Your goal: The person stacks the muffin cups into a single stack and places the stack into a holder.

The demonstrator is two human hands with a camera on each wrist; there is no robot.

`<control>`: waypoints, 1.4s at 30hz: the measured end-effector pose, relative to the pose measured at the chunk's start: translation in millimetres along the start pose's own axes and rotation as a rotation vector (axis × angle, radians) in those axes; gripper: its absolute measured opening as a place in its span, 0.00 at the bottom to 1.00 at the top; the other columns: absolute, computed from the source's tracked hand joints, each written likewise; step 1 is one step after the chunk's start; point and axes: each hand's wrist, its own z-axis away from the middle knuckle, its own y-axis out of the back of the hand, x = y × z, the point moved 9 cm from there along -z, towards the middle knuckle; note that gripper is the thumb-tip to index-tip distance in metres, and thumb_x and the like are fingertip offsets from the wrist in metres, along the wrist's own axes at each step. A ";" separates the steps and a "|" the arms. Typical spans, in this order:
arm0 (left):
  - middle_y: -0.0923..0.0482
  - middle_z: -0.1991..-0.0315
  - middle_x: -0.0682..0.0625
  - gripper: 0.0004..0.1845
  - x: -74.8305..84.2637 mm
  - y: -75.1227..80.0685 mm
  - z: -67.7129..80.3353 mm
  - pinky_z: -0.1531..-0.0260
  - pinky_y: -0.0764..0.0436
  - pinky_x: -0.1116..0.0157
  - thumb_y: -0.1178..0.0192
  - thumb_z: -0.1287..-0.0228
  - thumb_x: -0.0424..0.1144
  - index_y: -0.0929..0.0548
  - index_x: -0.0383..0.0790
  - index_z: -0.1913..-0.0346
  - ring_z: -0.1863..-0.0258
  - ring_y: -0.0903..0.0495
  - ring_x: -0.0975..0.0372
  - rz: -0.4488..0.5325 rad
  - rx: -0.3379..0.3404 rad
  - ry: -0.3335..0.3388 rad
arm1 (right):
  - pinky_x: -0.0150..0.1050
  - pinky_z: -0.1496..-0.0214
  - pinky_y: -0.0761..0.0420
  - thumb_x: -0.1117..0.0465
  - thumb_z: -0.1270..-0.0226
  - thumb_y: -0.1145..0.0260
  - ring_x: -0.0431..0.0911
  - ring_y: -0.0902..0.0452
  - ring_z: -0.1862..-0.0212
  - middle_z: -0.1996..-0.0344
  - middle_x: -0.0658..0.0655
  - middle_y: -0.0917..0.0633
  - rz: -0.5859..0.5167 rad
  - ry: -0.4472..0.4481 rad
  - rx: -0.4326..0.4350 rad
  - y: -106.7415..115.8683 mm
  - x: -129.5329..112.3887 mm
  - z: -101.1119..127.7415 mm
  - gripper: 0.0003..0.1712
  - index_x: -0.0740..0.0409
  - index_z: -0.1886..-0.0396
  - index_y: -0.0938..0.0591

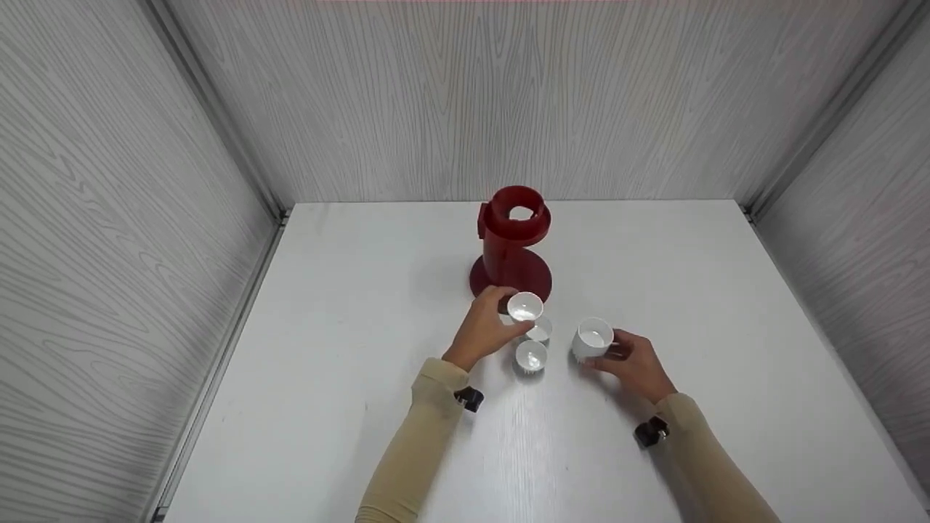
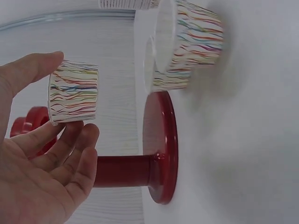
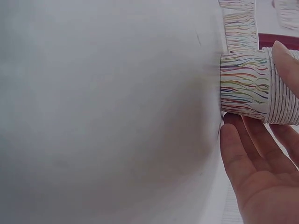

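Pinched between thumb and fingertips, a single striped paper cup sits in my left hand, lifted off the worktop just in front of the red stand. On the left wrist view I see that grip clearly: the thumb lies on one side of the cup, the fingers curl under the other, and the cup's mouth faces the hand. Behind it the stand's round base rests flat on the worktop, with its post running out toward the hand.

My right hand holds a stack of striped cups that stands on the worktop, well to the right of the stand. On the right wrist view the thumb presses the ribbed rims of the stack while the fingers wrap loosely below it; the grip is narrow and closed around the stack.

Between my two hands, two more cups stand upright on the worktop, one just behind the other, the rear one close under the lifted cup. Wood-grain panels wall in the worktop on three sides.
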 end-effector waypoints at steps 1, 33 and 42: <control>0.22 0.39 0.46 0.34 4.8 -1.3 -0.7 0.35 0.21 0.59 0.25 0.40 0.47 0.23 0.39 0.34 0.39 0.21 0.52 0.000 -0.004 -0.005 | 0.29 0.44 0.18 0.54 0.47 0.16 0.51 0.14 0.42 0.41 0.59 0.13 -0.003 -0.001 0.000 0.1 -0.1 0.2 0.38 0.55 0.36 0.18; 0.19 0.42 0.49 0.33 69.5 -64.6 -11.9 0.45 0.19 0.71 0.25 0.40 0.51 0.21 0.44 0.34 0.46 0.20 0.63 -0.113 -0.117 -0.112 | 0.34 0.46 0.13 0.58 0.43 0.18 0.56 0.14 0.42 0.41 0.63 0.14 -0.022 0.023 0.006 -1.0 -0.1 1.3 0.37 0.59 0.34 0.20; 0.19 0.45 0.50 0.32 70.2 -77.7 -13.0 0.47 0.20 0.70 0.24 0.41 0.49 0.20 0.43 0.35 0.45 0.20 0.60 -0.061 -0.129 -0.120 | 0.32 0.47 0.14 0.59 0.44 0.18 0.53 0.13 0.43 0.41 0.63 0.14 -0.028 0.034 0.015 -0.2 -1.5 0.7 0.35 0.59 0.36 0.19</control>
